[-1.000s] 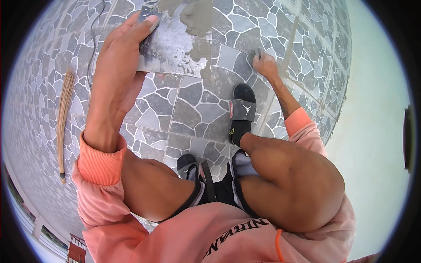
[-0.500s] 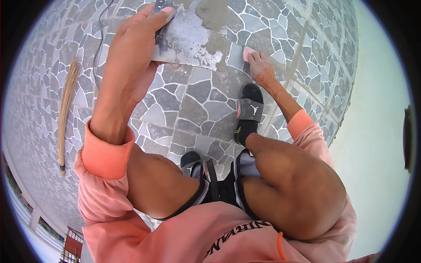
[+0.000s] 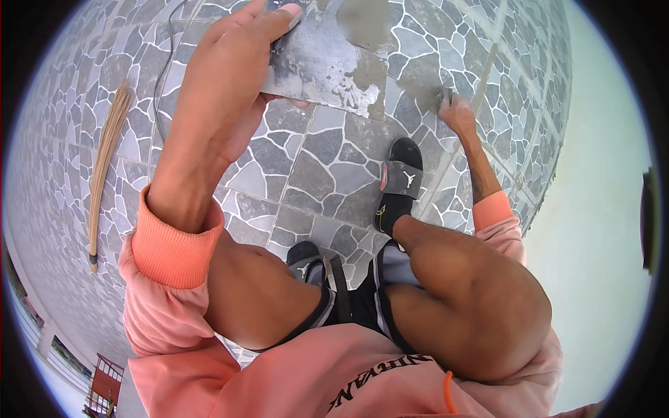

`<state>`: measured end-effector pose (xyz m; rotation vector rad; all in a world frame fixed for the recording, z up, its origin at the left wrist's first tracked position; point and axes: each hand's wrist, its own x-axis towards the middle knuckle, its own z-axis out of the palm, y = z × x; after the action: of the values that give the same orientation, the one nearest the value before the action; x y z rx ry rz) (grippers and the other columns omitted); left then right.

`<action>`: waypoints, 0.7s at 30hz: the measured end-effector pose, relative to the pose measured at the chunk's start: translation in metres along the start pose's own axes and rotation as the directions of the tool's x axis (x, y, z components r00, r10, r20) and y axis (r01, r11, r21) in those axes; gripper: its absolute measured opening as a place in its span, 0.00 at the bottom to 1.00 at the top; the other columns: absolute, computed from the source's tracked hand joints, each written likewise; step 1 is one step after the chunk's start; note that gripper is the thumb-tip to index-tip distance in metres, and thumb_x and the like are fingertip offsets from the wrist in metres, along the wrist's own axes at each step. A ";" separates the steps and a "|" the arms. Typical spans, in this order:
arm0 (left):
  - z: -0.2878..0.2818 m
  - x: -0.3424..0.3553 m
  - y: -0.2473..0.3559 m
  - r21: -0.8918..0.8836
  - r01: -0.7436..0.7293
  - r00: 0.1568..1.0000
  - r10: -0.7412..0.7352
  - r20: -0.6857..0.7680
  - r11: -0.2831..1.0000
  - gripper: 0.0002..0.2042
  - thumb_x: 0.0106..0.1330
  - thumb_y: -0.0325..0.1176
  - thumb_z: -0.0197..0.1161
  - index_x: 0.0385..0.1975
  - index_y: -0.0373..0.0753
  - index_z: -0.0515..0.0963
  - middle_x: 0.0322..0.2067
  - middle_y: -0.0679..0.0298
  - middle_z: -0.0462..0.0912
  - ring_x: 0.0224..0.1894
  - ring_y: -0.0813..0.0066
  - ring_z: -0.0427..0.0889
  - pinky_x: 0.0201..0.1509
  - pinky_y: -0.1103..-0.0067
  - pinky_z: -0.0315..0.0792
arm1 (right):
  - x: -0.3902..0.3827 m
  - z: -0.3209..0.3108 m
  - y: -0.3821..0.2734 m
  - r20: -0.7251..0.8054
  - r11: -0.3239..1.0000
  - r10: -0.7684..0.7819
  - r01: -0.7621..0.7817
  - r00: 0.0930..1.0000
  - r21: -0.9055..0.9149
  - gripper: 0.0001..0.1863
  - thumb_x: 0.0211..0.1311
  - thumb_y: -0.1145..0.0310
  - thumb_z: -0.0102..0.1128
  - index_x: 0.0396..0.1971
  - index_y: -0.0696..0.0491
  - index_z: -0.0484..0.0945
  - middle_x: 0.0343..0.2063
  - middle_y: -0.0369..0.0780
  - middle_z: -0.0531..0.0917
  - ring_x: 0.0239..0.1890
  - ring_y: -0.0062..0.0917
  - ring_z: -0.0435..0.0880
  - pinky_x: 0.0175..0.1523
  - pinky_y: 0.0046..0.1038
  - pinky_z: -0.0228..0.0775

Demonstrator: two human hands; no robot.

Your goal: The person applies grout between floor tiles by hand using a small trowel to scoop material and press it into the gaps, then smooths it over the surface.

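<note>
The board (image 3: 320,66), smeared with grey paste (image 3: 364,24), is at the top centre, above the floor (image 3: 306,174). The left grip (image 3: 230,70) is clamped on its left edge, thumb on top. To its right, the right grip (image 3: 460,116) is closed on a small dark tool (image 3: 447,93), mostly hidden, low by the floor. A sandal (image 3: 403,171) stands nearer the body. Farther left lie a cable (image 3: 157,97) and a broom (image 3: 104,171); a pale wall (image 3: 592,279) rises at right.

A porch-like tiled space: stone-patterned floor (image 3: 313,174), mortar-smeared joint (image 3: 486,75), pale wall (image 3: 606,279), straw broom (image 3: 103,167)
</note>
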<state>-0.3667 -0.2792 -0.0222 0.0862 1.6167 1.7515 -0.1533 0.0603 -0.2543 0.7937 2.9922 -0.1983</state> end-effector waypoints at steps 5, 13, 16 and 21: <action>-0.005 -0.010 0.017 0.782 -0.227 0.968 0.225 0.114 0.580 0.08 0.63 0.22 0.49 0.37 0.32 0.75 0.30 0.56 0.78 0.33 0.63 0.75 0.39 0.71 0.68 | 0.021 0.023 -0.069 -0.028 0.995 -0.021 0.024 0.999 0.101 0.15 0.55 0.62 0.50 0.28 0.61 0.76 0.24 0.56 0.79 0.31 0.52 0.79 0.41 0.46 0.71; 0.003 -0.019 0.013 0.936 -0.246 0.883 0.457 0.110 0.250 0.13 0.53 0.13 0.50 0.38 0.29 0.76 0.34 0.49 0.79 0.42 0.53 0.77 0.48 0.72 0.69 | 0.066 -0.016 -0.088 0.260 0.971 -0.048 -0.016 0.964 0.237 0.14 0.56 0.64 0.51 0.33 0.59 0.78 0.33 0.54 0.79 0.39 0.47 0.78 0.47 0.41 0.69; -0.017 -0.009 0.013 0.814 -0.370 0.898 0.398 0.188 0.448 0.14 0.52 0.12 0.51 0.38 0.29 0.75 0.35 0.49 0.79 0.40 0.54 0.77 0.45 0.70 0.69 | 0.033 0.012 -0.105 -0.110 0.925 -0.379 0.377 0.919 -0.034 0.11 0.55 0.69 0.52 0.37 0.55 0.77 0.34 0.48 0.77 0.40 0.43 0.76 0.47 0.37 0.70; -0.025 -0.008 0.006 0.863 -0.367 0.881 0.427 0.203 0.347 0.13 0.52 0.13 0.51 0.37 0.30 0.75 0.34 0.48 0.79 0.40 0.53 0.78 0.43 0.69 0.70 | 0.023 0.020 -0.104 0.122 0.759 -0.638 0.647 0.761 -0.071 0.11 0.50 0.74 0.53 0.36 0.58 0.75 0.34 0.46 0.75 0.39 0.39 0.75 0.45 0.37 0.70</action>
<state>-0.3770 -0.3041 -0.0185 1.0372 2.5759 0.9566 -0.2249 -0.0201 -0.2636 -0.2890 3.0187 -0.0787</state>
